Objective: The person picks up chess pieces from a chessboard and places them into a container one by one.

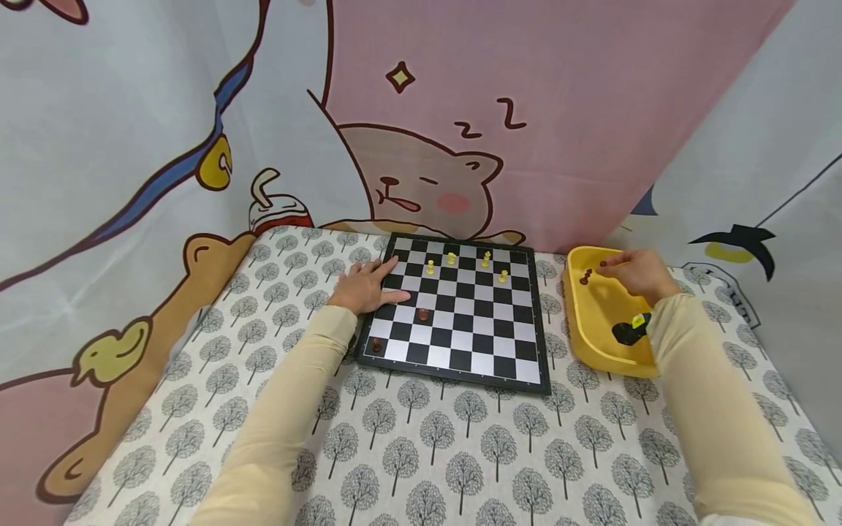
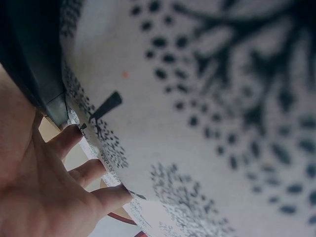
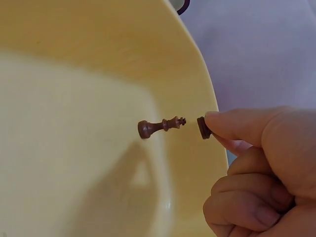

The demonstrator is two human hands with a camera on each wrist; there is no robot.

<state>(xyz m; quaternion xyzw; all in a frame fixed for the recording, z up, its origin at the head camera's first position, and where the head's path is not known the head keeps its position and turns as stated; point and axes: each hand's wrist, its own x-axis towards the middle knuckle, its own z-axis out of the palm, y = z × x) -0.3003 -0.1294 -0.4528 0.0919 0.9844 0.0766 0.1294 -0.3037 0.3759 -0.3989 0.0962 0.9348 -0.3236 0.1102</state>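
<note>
My right hand [image 1: 638, 272] is over the far end of a yellow basin [image 1: 579, 343]. Between thumb and forefinger it pinches a small dark brown chess piece [image 3: 203, 128], mostly hidden by the fingertips; its flat base shows. Just beside it, a brown chess king [image 3: 163, 126] lies tilted against the basin's inner wall. My left hand [image 1: 364, 286] rests at the left edge of a black-and-white chessboard [image 1: 470, 321], fingers spread, with thumb and forefinger reaching over the border. Two brown pieces, one [image 1: 423, 314] and another [image 1: 376, 345], stand on the board's left side.
Several yellow chess pieces [image 1: 451, 258] stand toward the board's far side. A black device with a yellow-green patch [image 1: 630, 332] sits at the right wrist, over the basin. The tree-print tablecloth [image 1: 408, 453] lies beneath everything, and a cartoon curtain [image 1: 559, 66] hangs behind the table.
</note>
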